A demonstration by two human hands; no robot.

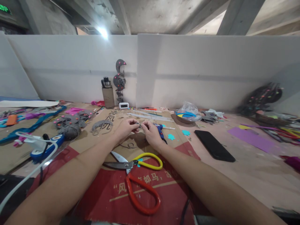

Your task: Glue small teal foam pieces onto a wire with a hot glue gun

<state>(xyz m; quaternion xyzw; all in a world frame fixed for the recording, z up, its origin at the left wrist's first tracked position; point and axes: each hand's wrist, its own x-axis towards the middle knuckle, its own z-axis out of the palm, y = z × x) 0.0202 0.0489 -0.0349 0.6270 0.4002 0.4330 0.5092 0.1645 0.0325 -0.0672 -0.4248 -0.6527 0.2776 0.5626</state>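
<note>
My left hand [129, 128] and my right hand [150, 131] meet over the cardboard, fingertips pinched together. Between them is a small greyish piece [140, 125], too small to name. A dark thin strip [128, 145] curls on the cardboard below the hands. Partly hidden behind my right hand lies a blue glue gun [160, 128], its metal tip pointing right. Nearer to me, a pair of scissors [131, 165] with one yellow and one red handle lies spread apart between my forearms. Small turquoise cutouts [171, 137] are to the right of my right hand.
On the right lie a black phone [214, 146] and a purple sheet [252, 139]. A bottle [108, 93] and a small clock [124, 106] stand at the back. Grey felt pieces [72, 123] and a blue power strip [48, 148] are at left. A bowl [187, 118] stands back right.
</note>
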